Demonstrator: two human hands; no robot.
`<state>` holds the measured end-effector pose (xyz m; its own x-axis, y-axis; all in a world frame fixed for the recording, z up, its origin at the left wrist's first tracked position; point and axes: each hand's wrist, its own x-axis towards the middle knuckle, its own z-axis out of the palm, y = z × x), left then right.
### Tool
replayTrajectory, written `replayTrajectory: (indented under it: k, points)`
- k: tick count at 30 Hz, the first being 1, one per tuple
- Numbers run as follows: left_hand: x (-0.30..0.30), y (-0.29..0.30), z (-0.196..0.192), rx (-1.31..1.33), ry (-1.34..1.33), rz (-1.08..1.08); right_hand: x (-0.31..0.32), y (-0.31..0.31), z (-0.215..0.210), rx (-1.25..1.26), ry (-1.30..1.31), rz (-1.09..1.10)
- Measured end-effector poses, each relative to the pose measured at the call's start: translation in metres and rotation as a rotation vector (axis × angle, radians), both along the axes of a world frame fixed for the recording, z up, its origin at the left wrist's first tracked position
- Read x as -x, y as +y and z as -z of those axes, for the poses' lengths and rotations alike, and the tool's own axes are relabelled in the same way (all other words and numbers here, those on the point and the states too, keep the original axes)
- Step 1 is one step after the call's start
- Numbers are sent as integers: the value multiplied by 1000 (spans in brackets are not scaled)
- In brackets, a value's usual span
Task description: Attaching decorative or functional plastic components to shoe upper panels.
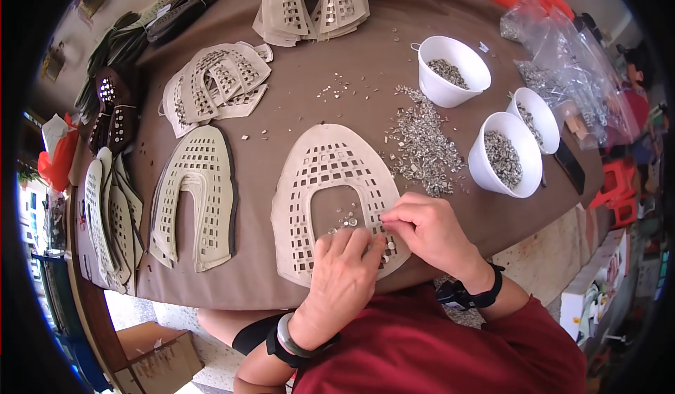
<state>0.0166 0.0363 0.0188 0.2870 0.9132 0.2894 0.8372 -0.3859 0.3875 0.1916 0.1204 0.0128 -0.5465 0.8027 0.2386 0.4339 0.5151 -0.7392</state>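
Note:
A beige, horseshoe-shaped shoe upper (296,162) with rows of square holes lies flat before me. My left hand (344,271) rests over its lower middle, fingers curled together; anything under the fingertips is hidden. On the upper's right leg, my right hand (434,231) has thumb and forefinger pinched close to the holes, and whatever they hold is too small to make out. Several shiny studs (352,222) lie in the cut-out just above my left fingers. Pale flat studs (391,246) sit along the right leg, between my hands.
Loose metal studs (425,144) form a pile beyond my right hand, beside white tubs of studs (485,78), (475,162). Left lie stacked greenish uppers (169,211) and beige uppers (193,88); another beige bundle (281,14) stands far back. Clear plastic bags (562,49) cover the right corner.

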Motion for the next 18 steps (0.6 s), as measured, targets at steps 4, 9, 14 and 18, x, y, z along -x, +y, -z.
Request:
replayTrajectory:
  k: [4, 9, 14, 18]
  points:
    - [9, 2, 1, 7, -141, 18, 4, 0, -5, -5, -16, -3]
    - [40, 0, -11, -45, -238, -239, 5, 2, -13, 33, -88, -57]
    - [61, -14, -15, 69, -226, -392, 5, 1, -14, 39, -108, -55]
    - [56, -19, -9, 72, -266, -266, 7, -3, -14, 16, -143, -21]
